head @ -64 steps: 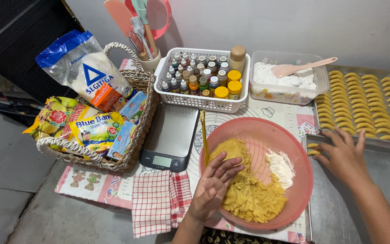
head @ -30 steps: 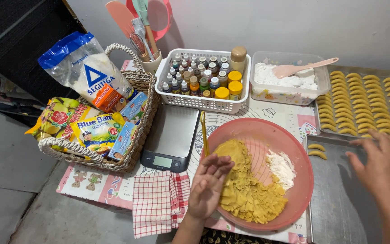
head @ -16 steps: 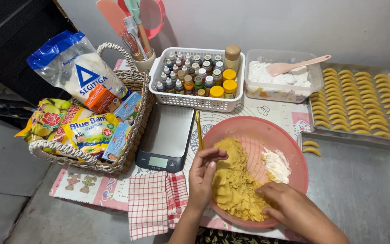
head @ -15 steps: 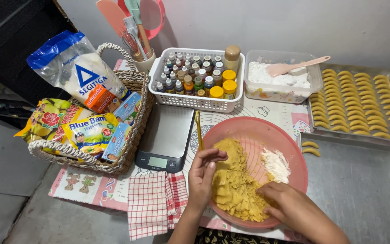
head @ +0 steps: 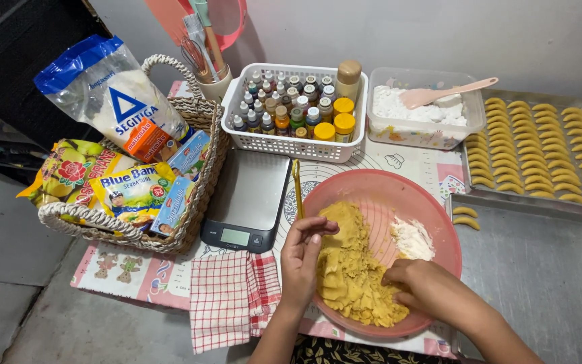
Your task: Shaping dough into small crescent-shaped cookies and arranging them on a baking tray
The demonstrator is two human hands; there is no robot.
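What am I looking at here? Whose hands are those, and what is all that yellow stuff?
There is no machine here, just a person. The picture comes from a camera worn on their head, looking down, so you see what they see.

Their left hand rests at the rim of a pink bowl. Their right hand is inside it, pressing on a lump of yellow dough. A little white flour sits beside the dough.

Around the bowl: a grey kitchen scale, a red checked cloth, a woven basket full of packets, and a white basket of small bottles. A clear tub holds white powder and a pink spatula. On the right, a metal tray carries rows of small curved yellow pieces.
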